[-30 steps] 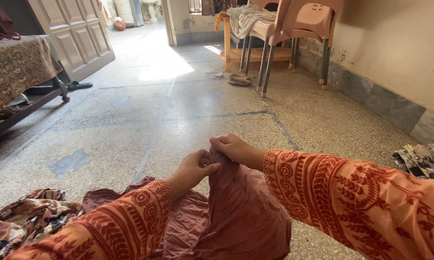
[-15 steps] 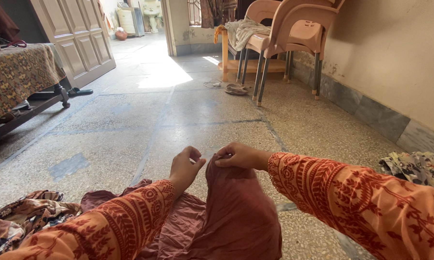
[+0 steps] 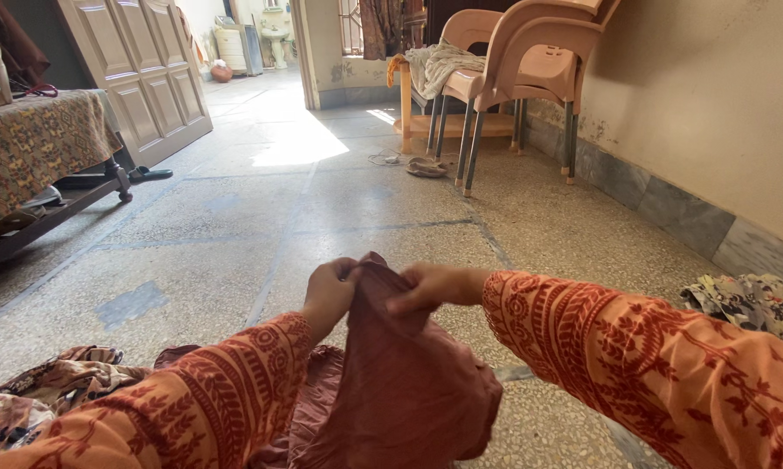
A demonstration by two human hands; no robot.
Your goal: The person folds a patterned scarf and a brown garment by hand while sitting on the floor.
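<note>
Pinching the top edge of a dusty-rose cloth, the left hand and the right hand sit close together just below the centre of the view, fingers closed on the fabric, which peaks between them and hangs down toward six o'clock. Both arms wear orange sleeves printed in dark red. The terrazzo floor runs open and wide from the hands toward twelve o'clock, up to a sunlit patch near a doorway; this is the broadest free stretch. At three o'clock the room is bounded by a plain wall with a grey stone skirting along its foot. At ten o'clock a low table draped in a patterned cover closes the left side, with a panelled door behind it. At one o'clock stand what look like two stacked beige plastic chairs, though the count is hard to settle from here, with one pale garment draped beside them and one sandal on the floor in front. One floral cloth lies at four o'clock by the skirting, and one brown printed cloth lies at eight o'clock, beside the left sleeve.
</note>
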